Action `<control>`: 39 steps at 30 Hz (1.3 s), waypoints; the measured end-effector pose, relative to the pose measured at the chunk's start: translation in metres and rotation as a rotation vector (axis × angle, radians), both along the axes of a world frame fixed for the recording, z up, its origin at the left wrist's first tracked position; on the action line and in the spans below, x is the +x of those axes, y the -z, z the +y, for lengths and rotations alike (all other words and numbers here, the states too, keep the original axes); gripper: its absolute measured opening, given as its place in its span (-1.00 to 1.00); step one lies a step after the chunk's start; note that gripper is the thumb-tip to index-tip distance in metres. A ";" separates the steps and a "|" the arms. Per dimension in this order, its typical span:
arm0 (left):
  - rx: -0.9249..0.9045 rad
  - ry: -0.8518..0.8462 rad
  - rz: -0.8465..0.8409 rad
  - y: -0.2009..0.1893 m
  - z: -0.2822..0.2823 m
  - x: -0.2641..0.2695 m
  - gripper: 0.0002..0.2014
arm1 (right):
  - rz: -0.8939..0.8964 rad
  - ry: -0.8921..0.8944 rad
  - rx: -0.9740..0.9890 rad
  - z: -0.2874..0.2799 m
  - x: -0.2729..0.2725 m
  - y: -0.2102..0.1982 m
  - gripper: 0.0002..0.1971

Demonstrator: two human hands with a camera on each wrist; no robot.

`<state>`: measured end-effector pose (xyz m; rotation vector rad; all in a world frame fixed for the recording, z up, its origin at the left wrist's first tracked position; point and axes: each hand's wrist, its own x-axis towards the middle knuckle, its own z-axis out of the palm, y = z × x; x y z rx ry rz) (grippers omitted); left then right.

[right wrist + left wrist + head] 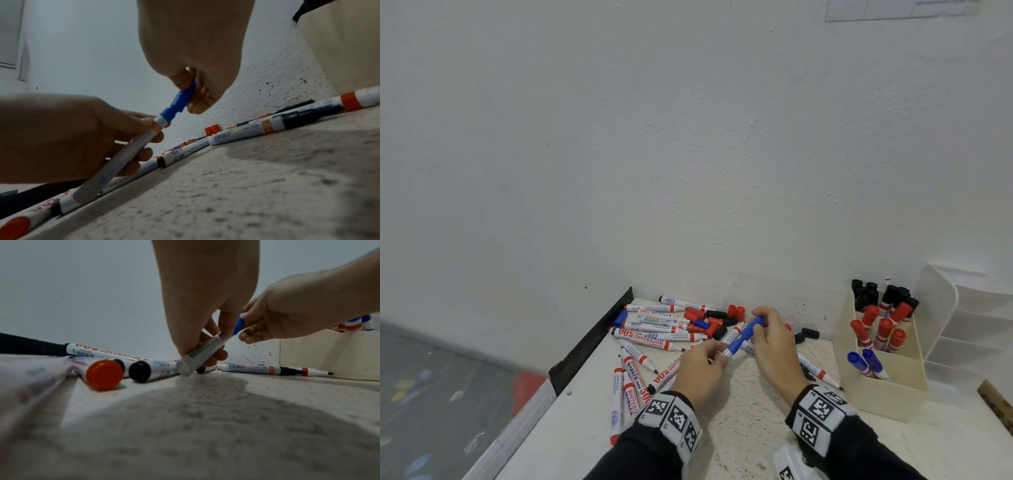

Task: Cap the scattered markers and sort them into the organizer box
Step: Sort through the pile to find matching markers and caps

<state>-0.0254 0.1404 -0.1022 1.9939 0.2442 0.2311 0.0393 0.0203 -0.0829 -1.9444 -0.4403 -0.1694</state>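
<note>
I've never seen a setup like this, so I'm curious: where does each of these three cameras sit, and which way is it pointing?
Head: worn on the head, looking forward and down at the table, wall and organizer box; shows both forearms, wristbands, left hand and right hand.
Left wrist: low over the table, looking along the left hand gripping the blue marker; the right hand reaches in.
Right wrist: low, looking along the right hand pinching the blue cap; the left hand shows.
All three share the blue marker and both hands.

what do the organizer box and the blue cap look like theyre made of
Organizer box: probably smooth cream plastic, judging by its thin, even walls; rigid card is possible.
Blue cap: glossy moulded plastic, with a stepped collar and a highlight along its side.
</note>
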 end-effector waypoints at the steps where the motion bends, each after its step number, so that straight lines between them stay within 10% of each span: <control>1: -0.005 -0.003 -0.003 0.000 0.000 0.000 -0.83 | 0.051 -0.027 -0.008 0.000 0.000 0.002 -0.82; 9: -0.008 0.022 -0.014 0.002 0.002 0.001 -0.77 | 0.151 -0.113 -0.140 0.003 -0.005 0.006 -0.77; 15: 0.348 0.093 0.097 0.007 -0.003 0.003 -0.74 | 0.199 -0.137 -0.214 0.011 -0.012 0.007 -0.62; 24: 0.120 0.129 0.121 0.005 -0.002 0.004 -0.72 | 0.249 -0.341 -0.074 0.010 -0.016 0.003 -0.64; 31: 0.064 0.178 -0.001 -0.006 -0.017 0.003 -0.82 | 0.051 -0.124 -0.104 -0.011 -0.003 -0.008 -0.79; 39: 0.825 0.118 0.197 0.013 -0.021 0.015 -0.63 | -0.260 0.171 0.135 -0.072 0.006 -0.068 -0.94</control>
